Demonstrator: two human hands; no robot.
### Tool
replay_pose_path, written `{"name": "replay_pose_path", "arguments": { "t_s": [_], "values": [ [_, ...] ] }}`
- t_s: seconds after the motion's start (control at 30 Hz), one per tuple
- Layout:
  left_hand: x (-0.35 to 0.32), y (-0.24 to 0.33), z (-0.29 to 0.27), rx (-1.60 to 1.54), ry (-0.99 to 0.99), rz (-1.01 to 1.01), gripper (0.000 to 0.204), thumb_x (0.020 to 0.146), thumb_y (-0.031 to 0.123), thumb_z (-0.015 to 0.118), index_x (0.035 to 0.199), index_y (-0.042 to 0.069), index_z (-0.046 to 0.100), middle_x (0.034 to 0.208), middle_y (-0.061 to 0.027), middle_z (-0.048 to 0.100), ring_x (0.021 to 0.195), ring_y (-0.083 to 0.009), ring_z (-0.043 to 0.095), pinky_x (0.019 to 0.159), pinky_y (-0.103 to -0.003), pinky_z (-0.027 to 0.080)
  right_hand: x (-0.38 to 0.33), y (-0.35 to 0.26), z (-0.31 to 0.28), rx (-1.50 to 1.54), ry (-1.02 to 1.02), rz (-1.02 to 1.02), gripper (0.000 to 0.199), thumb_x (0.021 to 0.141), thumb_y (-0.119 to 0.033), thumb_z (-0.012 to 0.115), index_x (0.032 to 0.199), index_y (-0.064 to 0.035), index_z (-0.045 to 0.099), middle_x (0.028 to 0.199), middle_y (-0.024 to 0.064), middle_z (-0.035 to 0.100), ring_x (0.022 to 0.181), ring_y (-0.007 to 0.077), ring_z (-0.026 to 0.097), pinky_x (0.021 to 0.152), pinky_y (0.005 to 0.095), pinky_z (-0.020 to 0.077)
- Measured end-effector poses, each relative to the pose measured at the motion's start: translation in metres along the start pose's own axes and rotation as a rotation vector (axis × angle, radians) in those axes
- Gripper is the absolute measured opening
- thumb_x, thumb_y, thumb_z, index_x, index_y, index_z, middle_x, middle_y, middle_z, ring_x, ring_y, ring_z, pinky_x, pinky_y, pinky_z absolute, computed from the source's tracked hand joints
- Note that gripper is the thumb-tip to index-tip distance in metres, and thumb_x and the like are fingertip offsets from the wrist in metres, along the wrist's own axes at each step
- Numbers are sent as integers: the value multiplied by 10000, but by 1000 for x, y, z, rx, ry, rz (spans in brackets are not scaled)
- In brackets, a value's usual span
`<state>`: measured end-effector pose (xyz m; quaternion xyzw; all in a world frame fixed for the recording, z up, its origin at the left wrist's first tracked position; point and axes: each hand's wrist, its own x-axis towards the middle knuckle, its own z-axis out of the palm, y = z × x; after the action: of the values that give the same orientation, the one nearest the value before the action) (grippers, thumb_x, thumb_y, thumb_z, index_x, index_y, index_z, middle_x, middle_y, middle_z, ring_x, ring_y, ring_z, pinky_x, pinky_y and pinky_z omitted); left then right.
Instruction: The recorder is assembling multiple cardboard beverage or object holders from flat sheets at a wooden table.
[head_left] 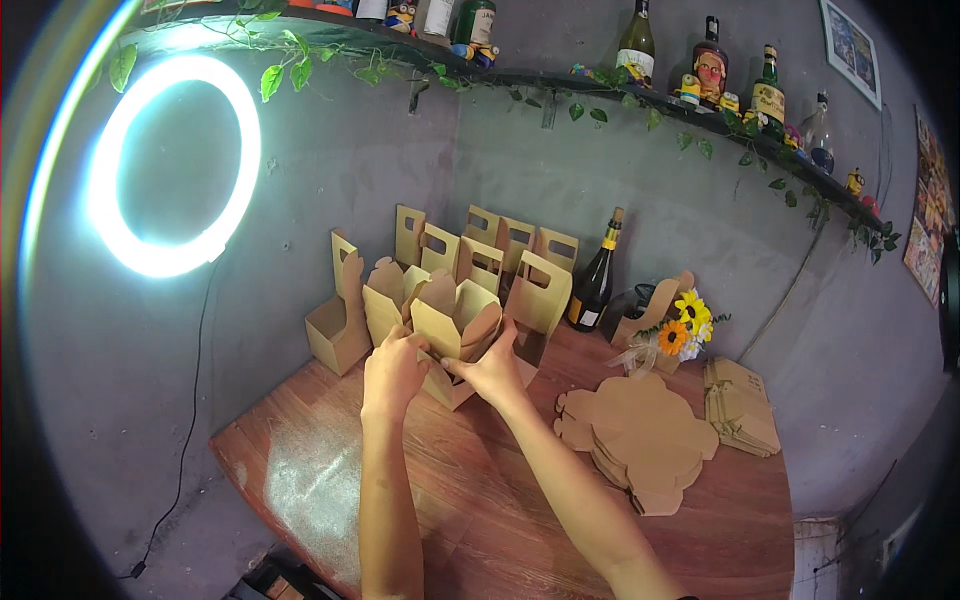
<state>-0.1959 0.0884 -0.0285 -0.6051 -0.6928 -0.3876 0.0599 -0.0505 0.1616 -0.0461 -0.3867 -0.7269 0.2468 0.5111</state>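
Both my hands are on a small open-topped cardboard box (pixel 437 327) with raised flaps, among the other boxes on the table. My left hand (pixel 395 368) is closed at its left side, fingers curled at the lower edge. My right hand (pixel 492 370) grips the right side, thumb in front and fingers behind the wall. Directly below and behind it stand more brown boxes, partly hidden by my hands. Several cardboard carriers with cut-out handles (pixel 541 275) are grouped behind, and another carrier (pixel 335 325) stands at the left.
A dark bottle (pixel 592 285) and sunflower-like flowers (pixel 685 325) stand to the right. Flat die-cut cardboard sheets (pixel 640 430) and a stack of folded cardboard (pixel 740 405) lie on the wooden table (pixel 500 510). A lit ring light (pixel 105 165) glows at left; a shelf (pixel 690 105) holds bottles.
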Motion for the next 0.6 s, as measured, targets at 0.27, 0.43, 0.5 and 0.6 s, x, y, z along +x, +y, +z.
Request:
{"name": "replay_pose_path", "arguments": {
  "t_s": [0.27,0.43,0.5,0.6],
  "values": [
    [0,-9,1,-20,86,56,228,678,100,764,889,80,679,949,-91,638,810,-294,655,718,-408,513,5,-33,-10,-71,-31,-158,970,713,-315,807,1436,-52,216,1350,288,392,1241,413,450,1008,444,417],
    [2,-9,0,-34,60,5,200,682,93,761,866,80,683,922,-82,647,795,-289,655,710,-397,512,4,-15,-5,-188,-117,-103,881,753,-330,766,1435,-122,249,1351,278,404,1232,422,456,992,463,426],
    [1,-10,1,-30,65,1,193,683,93,760,859,78,684,919,-79,649,792,-288,654,708,-393,512,2,-11,-5,-208,-164,-37,871,757,-345,757,1431,-116,255,1358,268,409,1238,402,462,999,456,425],
    [0,-9,1,-6,103,53,187,684,91,757,855,71,683,926,-84,649,791,-288,654,704,-390,511,2,-13,-8,-203,-192,8,874,755,-344,758,1435,-118,256,1361,268,408,1244,396,462,1007,447,424]
  ]
}}
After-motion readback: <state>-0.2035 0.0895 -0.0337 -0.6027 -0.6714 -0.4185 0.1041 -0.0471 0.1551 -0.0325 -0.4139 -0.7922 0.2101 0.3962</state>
